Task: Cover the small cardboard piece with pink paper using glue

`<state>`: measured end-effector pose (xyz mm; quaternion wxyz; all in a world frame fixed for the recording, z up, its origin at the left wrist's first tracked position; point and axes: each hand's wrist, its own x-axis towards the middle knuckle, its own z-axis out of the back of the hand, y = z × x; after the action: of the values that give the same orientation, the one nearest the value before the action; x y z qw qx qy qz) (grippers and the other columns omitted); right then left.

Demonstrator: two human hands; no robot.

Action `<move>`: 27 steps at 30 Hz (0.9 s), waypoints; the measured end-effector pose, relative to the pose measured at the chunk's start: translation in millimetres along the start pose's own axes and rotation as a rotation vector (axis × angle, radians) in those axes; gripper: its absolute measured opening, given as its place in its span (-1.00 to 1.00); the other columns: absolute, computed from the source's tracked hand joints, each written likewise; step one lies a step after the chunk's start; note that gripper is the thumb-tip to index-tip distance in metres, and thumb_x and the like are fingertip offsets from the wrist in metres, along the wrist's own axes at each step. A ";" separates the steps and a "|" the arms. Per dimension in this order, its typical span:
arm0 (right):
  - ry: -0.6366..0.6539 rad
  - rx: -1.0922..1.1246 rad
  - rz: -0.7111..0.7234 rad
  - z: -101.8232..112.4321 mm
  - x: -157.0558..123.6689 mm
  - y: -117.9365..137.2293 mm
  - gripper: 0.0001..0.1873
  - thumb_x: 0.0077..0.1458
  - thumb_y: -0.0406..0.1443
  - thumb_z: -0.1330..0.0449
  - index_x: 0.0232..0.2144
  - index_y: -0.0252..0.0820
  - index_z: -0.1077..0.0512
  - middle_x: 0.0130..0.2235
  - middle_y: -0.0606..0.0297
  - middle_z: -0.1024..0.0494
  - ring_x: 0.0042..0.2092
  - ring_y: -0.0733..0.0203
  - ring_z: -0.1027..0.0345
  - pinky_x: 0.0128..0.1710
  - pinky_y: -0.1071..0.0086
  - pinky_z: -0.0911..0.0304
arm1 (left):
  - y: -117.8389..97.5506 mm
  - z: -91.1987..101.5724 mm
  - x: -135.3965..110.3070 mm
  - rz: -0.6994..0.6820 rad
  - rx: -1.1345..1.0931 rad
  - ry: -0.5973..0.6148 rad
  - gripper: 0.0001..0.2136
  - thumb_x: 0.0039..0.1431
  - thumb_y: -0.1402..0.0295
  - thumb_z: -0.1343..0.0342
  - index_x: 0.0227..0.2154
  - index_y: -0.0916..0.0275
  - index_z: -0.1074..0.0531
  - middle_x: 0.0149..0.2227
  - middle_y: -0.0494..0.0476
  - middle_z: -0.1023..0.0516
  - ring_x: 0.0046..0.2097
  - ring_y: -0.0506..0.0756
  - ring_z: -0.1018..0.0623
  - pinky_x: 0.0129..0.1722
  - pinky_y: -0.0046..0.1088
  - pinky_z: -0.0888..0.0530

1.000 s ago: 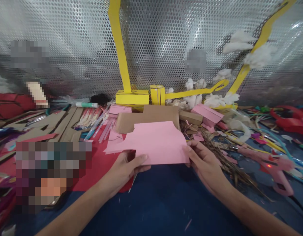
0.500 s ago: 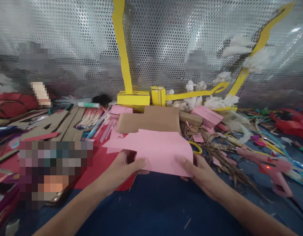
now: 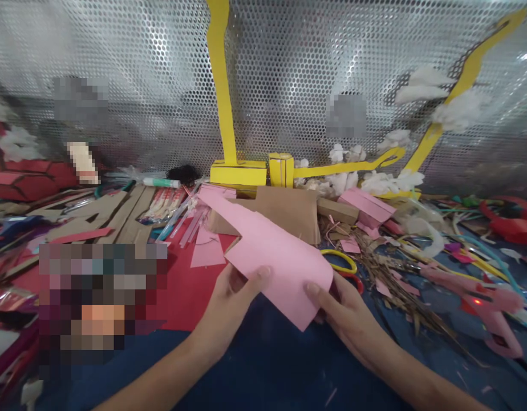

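right now, both hands grip one pink sheet (image 3: pixel 280 245), held slantwise in front of the person, above the near part of the dark blue surface (image 3: pixel 263 365). the left hand (image 3: pixel 235 297) pinches its lower left side, thumb flat on top and the other fingers tucked underneath, mostly hidden. the right hand (image 3: pixel 353 311) does likewise near the right end, its thumb on the paper and its fingers behind the edge. the sheet bends over at the right, one corner points down toward the person, and a narrower tongue reaches up and to the left. it partly covers a brown cardboard piece (image 3: pixel 287 214) behind it; whether the two touch, i cannot tell. just beyond the right hand shows a yellow loop (image 3: pixel 337 252), with a red-orange one below. to the left a red sheet (image 3: pixel 182 291) lies flat, with a pale pink scrap (image 3: pixel 207 251) over it. farther right lie dry stalks (image 3: pixel 402 291) and a pink glue gun (image 3: pixel 481 302), its small light glowing red. at the back a yellow box (image 3: pixel 238 173) bears a tall yellow strip (image 3: pixel 223 91), in front of a perforated silvery backdrop (image 3: pixel 280 68).
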<state>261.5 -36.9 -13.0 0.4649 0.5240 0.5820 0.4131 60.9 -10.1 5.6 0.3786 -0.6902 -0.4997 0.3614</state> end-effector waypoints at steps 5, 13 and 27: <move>-0.132 0.171 -0.055 5.6 4.4 3.8 -0.62 -0.03 -0.07 -0.48 -0.45 -0.18 -0.43 -0.52 0.43 -0.26 -0.53 0.41 0.02 -0.57 0.48 -0.08 | -9.7 14.0 7.8 0.041 0.103 0.113 -0.47 0.17 0.22 -0.32 0.18 0.18 -0.38 0.11 0.31 -0.56 0.07 0.28 -0.58 -0.07 -0.24 -0.60; -0.080 0.232 -0.118 9.3 7.4 -3.4 -0.70 0.00 -0.14 -0.48 -0.42 -0.21 -0.52 -0.49 0.39 -0.34 -0.51 0.42 -0.03 -0.53 0.51 -0.15 | -13.1 15.6 8.4 0.044 0.151 0.144 -0.56 0.20 0.18 -0.29 0.09 0.24 -0.43 0.10 0.34 -0.55 -0.04 0.22 -0.61 -0.16 -0.29 -0.62; -0.166 0.216 -0.071 5.2 8.6 -6.6 -0.69 -0.06 -0.12 -0.51 -0.37 -0.18 -0.57 -0.45 0.36 -0.41 -0.50 0.40 -0.08 -0.57 0.50 -0.19 | -9.5 18.4 11.0 0.080 0.069 0.145 -0.56 0.16 0.19 -0.33 0.05 0.24 -0.45 0.12 0.38 -0.53 0.00 0.28 -0.61 -0.18 -0.25 -0.62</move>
<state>264.9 -29.1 -21.5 0.4666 0.5824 0.6008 0.2866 43.4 5.5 4.4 0.4226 -0.7207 -0.4299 0.3423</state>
